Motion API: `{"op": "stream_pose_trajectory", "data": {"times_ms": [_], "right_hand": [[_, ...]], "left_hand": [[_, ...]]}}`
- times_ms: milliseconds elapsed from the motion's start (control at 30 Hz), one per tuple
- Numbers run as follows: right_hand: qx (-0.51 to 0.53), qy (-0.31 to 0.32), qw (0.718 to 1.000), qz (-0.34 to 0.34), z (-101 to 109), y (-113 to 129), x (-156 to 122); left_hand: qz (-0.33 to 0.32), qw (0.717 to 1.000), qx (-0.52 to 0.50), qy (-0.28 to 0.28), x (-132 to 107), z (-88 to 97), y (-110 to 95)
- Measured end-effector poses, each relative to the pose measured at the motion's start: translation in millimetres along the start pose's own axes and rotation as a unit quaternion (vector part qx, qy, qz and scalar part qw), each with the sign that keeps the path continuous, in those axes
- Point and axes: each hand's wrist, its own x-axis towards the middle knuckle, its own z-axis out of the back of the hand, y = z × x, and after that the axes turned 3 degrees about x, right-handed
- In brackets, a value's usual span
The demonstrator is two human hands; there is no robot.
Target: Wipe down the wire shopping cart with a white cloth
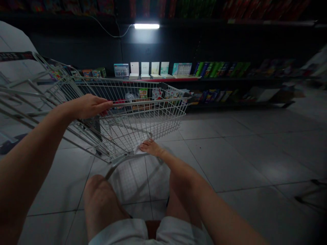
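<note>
Left hand [93,104] curls over top rim of cart [143,102]; right hand [152,148] clamps white cloth [137,149] onto lower frame [120,160].

So it's just one cam, worn on the head, looking forward and down over the wearer's own knees [98,194]. The shorts [121,233] sit super close at the bottom edge, the shopping cart [143,112] is near, around left-center, and the shelves [163,80] face it farther off up top. Tile floor [250,160] stretches away right.
</note>
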Motion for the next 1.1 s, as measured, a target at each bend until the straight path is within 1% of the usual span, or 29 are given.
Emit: {"op": "stream_pose_trajectory", "data": {"times_ms": [100, 133, 167, 200, 233, 300, 333, 367, 400, 433, 467, 500, 533, 567, 600, 633, 667, 700, 733, 767, 800, 833, 867, 933, 967, 1000, 1033, 1067, 1100], "right_hand": [[-0.012, 0.003, 0.999, -0.034, 28, -2, 3], [-0.016, -0.014, 0.998, -0.057, 41, -2, 8], [-0.016, -0.044, 0.995, -0.085, 56, -1, 15], [-0.011, -0.088, 0.990, -0.113, 74, 0, 24], [-0.002, -0.144, 0.980, -0.140, 94, 1, 37], [0.025, -0.272, 0.945, -0.179, 137, 5, 71], [0.039, -0.328, 0.925, -0.189, 158, 7, 92], [0.047, -0.366, 0.909, -0.196, 177, 11, 114], [0.055, -0.375, 0.906, -0.188, 193, 14, 135], [0.058, -0.369, 0.911, -0.172, 206, 18, 156], [0.054, -0.349, 0.923, -0.154, 214, 20, 172], [0.044, -0.319, 0.937, -0.133, 218, 20, 184], [0.027, -0.287, 0.951, -0.115, 219, 16, 189], [0.008, -0.258, 0.961, -0.104, 218, 8, 187], [-0.012, -0.235, 0.966, -0.106, 215, -5, 179], [-0.027, -0.223, 0.966, -0.125, 212, -21, 165], [-0.036, -0.220, 0.962, -0.161, 209, -39, 149], [-0.040, -0.225, 0.949, -0.215, 206, -57, 133], [-0.039, -0.238, 0.930, -0.277, 204, -70, 119], [-0.037, -0.256, 0.909, -0.328, 201, -78, 110], [-0.036, -0.279, 0.891, -0.358, 199, -79, 107], [-0.036, -0.303, 0.881, -0.362, 196, -72, 110], [-0.038, -0.327, 0.880, -0.342, 193, -59, 119], [-0.045, -0.359, 0.894, -0.264, 188, -26, 144], [-0.052, -0.361, 0.904, -0.223, 186, -12, 154], [-0.059, -0.356, 0.913, -0.192, 186, -3, 160], [-0.066, -0.347, 0.919, -0.174, 186, -2, 159], [-0.073, -0.337, 0.923, -0.171, 187, -9, 151], [-0.077, -0.327, 0.924, -0.185, 188, -22, 136]], "left_hand": [[-0.012, 1.000, 0.026, -0.003, -2, 0.0, 1], [-0.019, 0.999, 0.047, -0.010, -2, -0.5, 2], [-0.021, 0.997, 0.069, -0.024, -2, -1.3, 2], [-0.022, 0.995, 0.087, -0.043, -2, -2.3, 2], [-0.017, 0.993, 0.099, -0.064, -2, -3.4, 2], [-0.001, 0.989, 0.115, -0.097, 0, -5.4, 1], [0.006, 0.986, 0.129, -0.103, 1, -6.1, -1], [0.009, 0.984, 0.149, -0.100, 1, -6.5, -2], [0.014, 0.981, 0.171, -0.094, 2, -6.6, -3], [0.017, 0.978, 0.191, -0.086, 2, -6.4, -5], [0.017, 0.975, 0.206, -0.079, 2, -6.1, -5], [0.019, 0.974, 0.216, -0.072, 1, -5.8, -6], [0.020, 0.973, 0.221, -0.067, 0, -5.5, -5], [0.019, 0.973, 0.221, -0.064, -1, -5.4, -4], [0.015, 0.974, 0.219, -0.063, -2, -5.6, -1], [0.010, 0.975, 0.214, -0.064, -3, -5.9, 2], [0.004, 0.975, 0.210, -0.066, -4, -6.3, 5], [0.000, 0.976, 0.207, -0.066, -5, -6.9, 8], [-0.002, 0.977, 0.205, -0.065, -5, -7.4, 10], [-0.007, 0.977, 0.204, -0.064, -5, -8.0, 12], [-0.012, 0.977, 0.204, -0.064, -5, -8.6, 13], [-0.020, 0.976, 0.204, -0.067, -5, -9.2, 13], [-0.025, 0.975, 0.207, -0.073, -6, -9.7, 12], [-0.025, 0.971, 0.221, -0.091, -7, -10.7, 12], [-0.023, 0.969, 0.227, -0.098, -8, -10.9, 14], [-0.024, 0.968, 0.229, -0.101, -10, -10.9, 16], [-0.029, 0.968, 0.226, -0.102, -12, -10.5, 20], [-0.034, 0.970, 0.219, -0.098, -15, -9.7, 26], [-0.037, 0.973, 0.210, -0.091, -19, -8.6, 31]]}}
